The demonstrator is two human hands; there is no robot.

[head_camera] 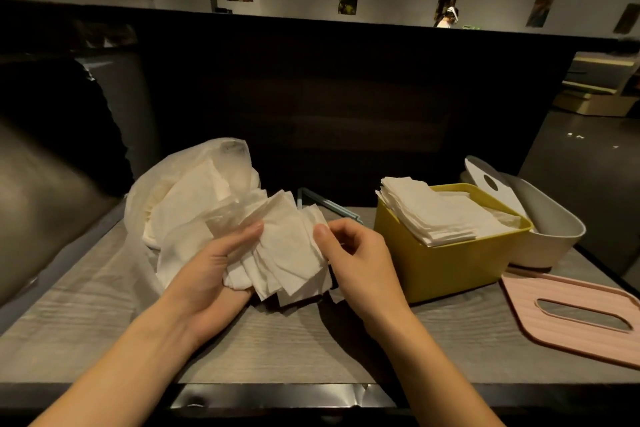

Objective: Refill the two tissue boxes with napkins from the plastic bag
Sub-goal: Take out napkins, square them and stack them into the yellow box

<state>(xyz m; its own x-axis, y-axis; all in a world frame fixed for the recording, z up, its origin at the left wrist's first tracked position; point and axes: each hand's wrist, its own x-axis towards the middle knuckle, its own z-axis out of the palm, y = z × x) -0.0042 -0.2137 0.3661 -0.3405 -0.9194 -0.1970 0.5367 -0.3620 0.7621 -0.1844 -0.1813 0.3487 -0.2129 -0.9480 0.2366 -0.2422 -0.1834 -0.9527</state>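
Head view shows a fanned bunch of napkins (pixel 287 253) above the table (pixel 104 322), beside the plastic bag (pixel 180 191). Left hand (pixel 211 270) holds it from below, right hand (pixel 349 253) pinches its edge. Napkins look light, soft and easy to slip; better to hold the whole stack by its sides. I count 2 boxes: yellow box (pixel 450 267) already filled, white box (pixel 554 232) behind, and 2 lids, pink lid (pixel 575 315) and white lid (pixel 488 180).

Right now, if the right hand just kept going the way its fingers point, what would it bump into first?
Probably the fanned napkins that both hands hold: the right hand points leftward at them, thumb already on their edge. Beyond them is the left hand.
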